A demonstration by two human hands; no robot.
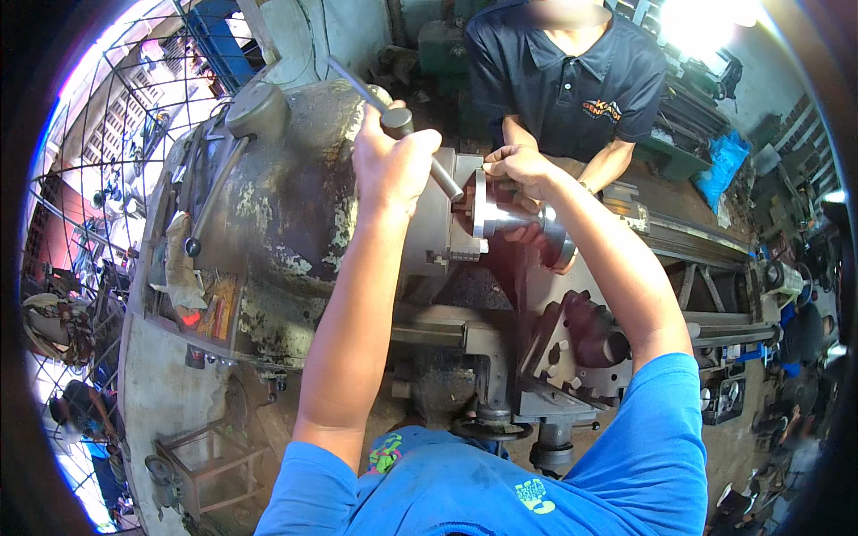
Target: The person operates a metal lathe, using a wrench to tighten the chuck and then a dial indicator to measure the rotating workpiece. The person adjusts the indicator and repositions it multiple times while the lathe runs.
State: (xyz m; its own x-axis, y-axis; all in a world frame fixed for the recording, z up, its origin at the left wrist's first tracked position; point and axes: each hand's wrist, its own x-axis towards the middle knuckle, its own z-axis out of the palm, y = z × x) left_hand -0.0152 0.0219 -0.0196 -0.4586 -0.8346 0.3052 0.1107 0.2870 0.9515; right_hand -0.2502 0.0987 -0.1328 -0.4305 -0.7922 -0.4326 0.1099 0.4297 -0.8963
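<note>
My left hand (393,165) is wrapped round a T-handled chuck key (399,121), whose long bar slants over the lathe chuck (431,223). Against the chuck's jaws sits a shiny flanged metal workpiece (511,223), with a wide disc at the chuck end and another flange at its right. My right hand (523,170) has its fingers closed on the upper rim of the left disc. Across the lathe stands a person in a dark polo shirt (572,80), arms reaching to the workpiece. Fingers (527,236) beneath it seem to be that person's.
The worn lathe headstock (295,205) fills the left, with a lever (219,196) on it. A tool post (594,335) stands on the carriage close below the workpiece. Lathe bed rails (697,237) run off right. A wire-mesh screen (80,170) is at far left.
</note>
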